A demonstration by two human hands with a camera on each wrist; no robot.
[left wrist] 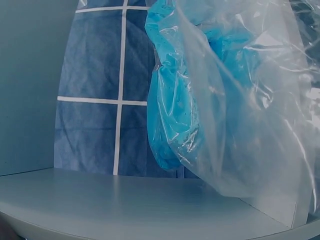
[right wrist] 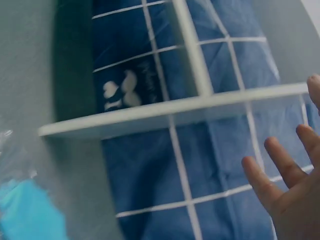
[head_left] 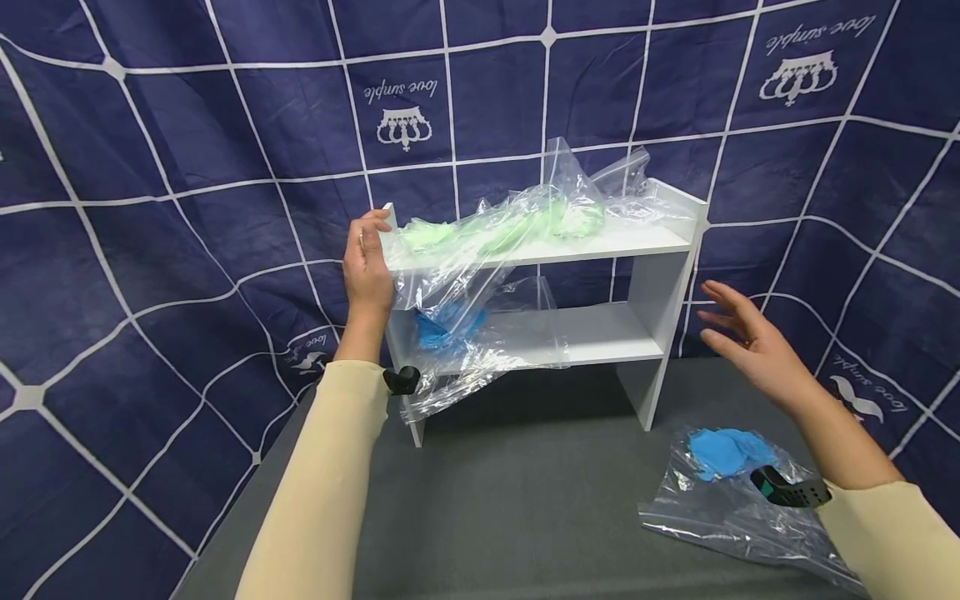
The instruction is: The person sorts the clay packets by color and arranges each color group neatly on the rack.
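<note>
A white two-tier shelf (head_left: 660, 287) stands on the dark table. My left hand (head_left: 369, 268) is at its upper left corner, with fingers bent over the side panel. Clear plastic bags with light green contents (head_left: 517, 229) lie along the top tier and droop over its front edge. Another clear bag with blue contents (head_left: 450, 323) hangs over the left part of the lower tier; the left wrist view shows this blue bag (left wrist: 172, 110) close up. My right hand (head_left: 750, 346) is in the air right of the shelf, fingers spread, holding nothing.
On the table at the right, under my right forearm, lies a clear zip bag with blue contents (head_left: 723, 454). A dark blue cloth (head_left: 225, 150) with white grid lines hangs behind the shelf and on both sides.
</note>
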